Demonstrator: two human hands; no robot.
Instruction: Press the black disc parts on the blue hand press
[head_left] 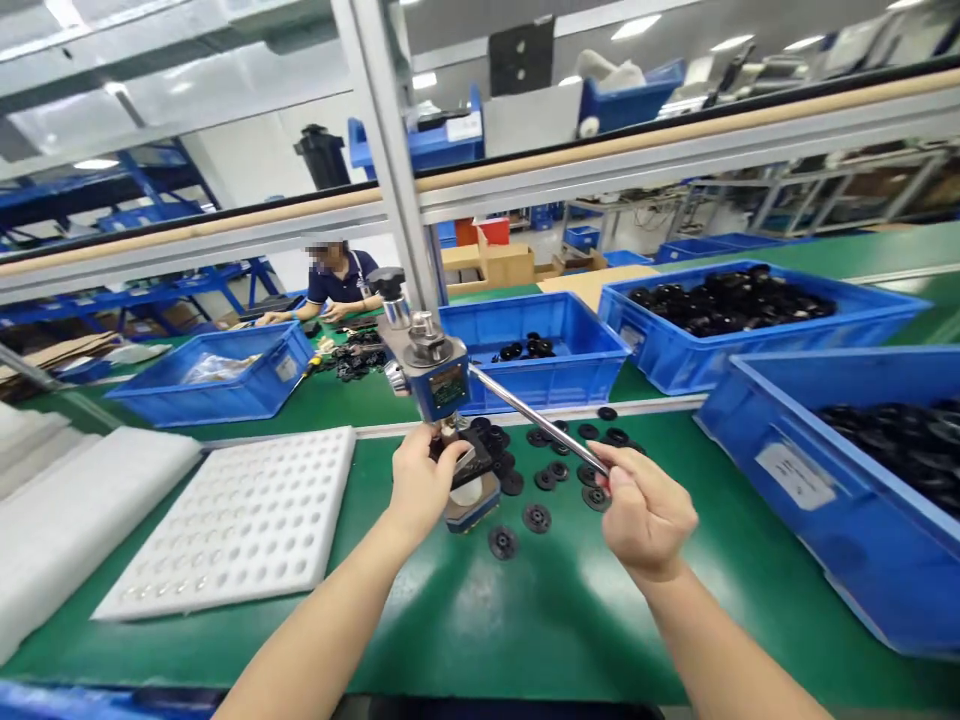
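Note:
A small blue hand press (439, 385) stands on the green bench, with a long metal lever (536, 420) running out to its right. My right hand (649, 510) is closed round the lever's end. My left hand (420, 480) pinches a small black part at the press's base (480, 495), under the ram. Several black round parts (536, 517) lie scattered on the mat just right of the press.
A white foam tray (240, 525) with rows of holes lies at left, beside white foam sheets (67, 530). Blue bins (847, 500) of black parts stand at right and behind (739, 320). A co-worker (337, 285) sits at the far bench. An aluminium post (390, 150) rises behind the press.

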